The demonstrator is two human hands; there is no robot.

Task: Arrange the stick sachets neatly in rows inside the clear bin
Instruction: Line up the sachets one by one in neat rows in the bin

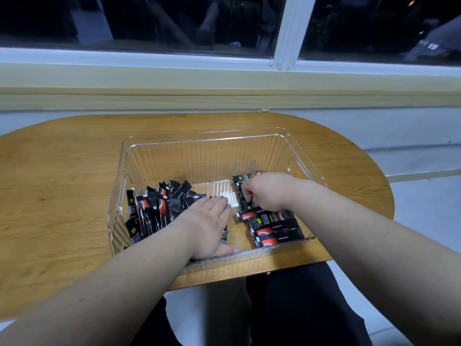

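A clear ribbed bin (207, 146) stands on a wooden table. Inside it, at the left, several black-and-red stick sachets (159, 208) stand on end, packed in a leaning row. At the right lies a loose pile of sachets (272, 228), flat and crossing one another. My left hand (207, 223) lies flat with straight fingers against the right side of the standing row, hiding a few sachets. My right hand (264, 193) reaches into the right pile with its fingers curled round a sachet (243, 179) at the pile's far end.
The oval wooden table (62, 196) is pushed against a wall under a window sill (224, 93). The bin's near wall sits close to the table's front edge. My dark-clothed legs (299, 308) are below that edge. The bin's middle floor (214, 188) shows between the two groups.
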